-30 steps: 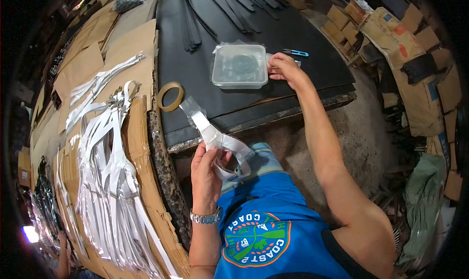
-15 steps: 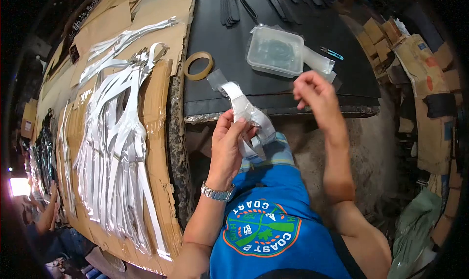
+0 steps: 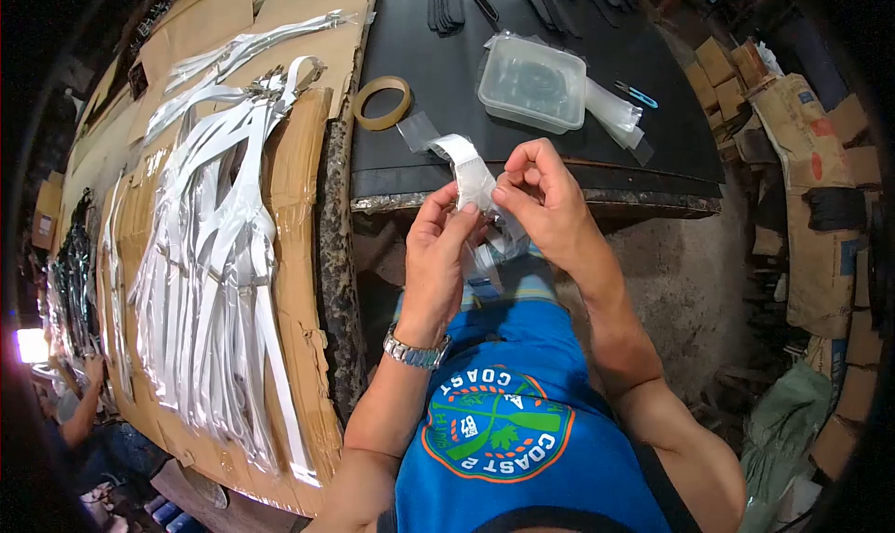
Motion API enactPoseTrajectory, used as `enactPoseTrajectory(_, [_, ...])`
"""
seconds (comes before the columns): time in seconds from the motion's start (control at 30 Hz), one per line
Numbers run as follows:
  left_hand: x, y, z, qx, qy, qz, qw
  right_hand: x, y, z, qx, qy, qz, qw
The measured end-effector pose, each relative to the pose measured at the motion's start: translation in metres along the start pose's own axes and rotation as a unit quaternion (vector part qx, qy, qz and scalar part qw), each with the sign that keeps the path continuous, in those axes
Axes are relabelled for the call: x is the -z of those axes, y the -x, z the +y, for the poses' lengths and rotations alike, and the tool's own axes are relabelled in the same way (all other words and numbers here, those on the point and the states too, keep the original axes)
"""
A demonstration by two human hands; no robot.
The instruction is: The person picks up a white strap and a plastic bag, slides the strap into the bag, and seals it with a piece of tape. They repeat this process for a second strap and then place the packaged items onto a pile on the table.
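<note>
Where they meet — left hand [image 3: 438, 253] grips wrapped strap [image 3: 471, 174] | right hand [image 3: 545, 202] pinches it

The head camera is looking forward and steeply down, close over the left hand [image 3: 436, 253] and right hand [image 3: 548, 207], with the black table [image 3: 438, 67] stretching toward 12 o'clock.

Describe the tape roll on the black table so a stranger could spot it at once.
Start at the black table top ahead of the person. Near its left edge, just beyond the white strip pinched in the left hand and right hand, lies the tape roll. It is the only tan ring there; the clear box to its right is rectangular.
</note>
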State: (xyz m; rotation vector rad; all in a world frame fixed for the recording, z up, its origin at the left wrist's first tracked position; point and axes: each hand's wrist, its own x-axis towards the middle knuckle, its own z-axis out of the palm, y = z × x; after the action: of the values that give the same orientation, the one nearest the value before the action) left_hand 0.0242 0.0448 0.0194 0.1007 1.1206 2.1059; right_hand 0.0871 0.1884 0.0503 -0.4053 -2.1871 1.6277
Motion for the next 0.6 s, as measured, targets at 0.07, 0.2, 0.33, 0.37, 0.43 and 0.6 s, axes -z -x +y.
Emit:
enactPoseTrajectory(0.07, [0.0,0.001,0.0,-0.001,0.003,-0.003,1.0,0.0,-0.001,-0.001,0.007,0.005,0.002,1.0])
enactPoseTrajectory(0.2, [0.001,0.002,-0.001,-0.007,0.0,-0.009,1.0,-0.001,-0.003,-0.008,-0.007,0.033,-0.002,0.999])
enactPoseTrajectory(0.33, [0.003,0.002,0.0,0.0,0.003,-0.014,1.0,0.005,-0.002,-0.018,0.021,0.036,-0.04,0.998])
enactPoseTrajectory(0.37, [0.004,0.002,0.001,0.002,0.004,-0.015,1.0,0.007,-0.002,-0.019,0.035,0.028,-0.05,0.998])
enactPoseTrajectory(0.43, [0.005,0.002,0.001,0.003,0.008,-0.017,1.0,0.007,-0.001,-0.019,0.051,0.017,-0.053,0.997])
enactPoseTrajectory(0.6, [0.001,0.003,-0.001,-0.003,0.025,-0.022,0.999,-0.006,0.005,-0.01,0.044,0.052,-0.012,0.998])
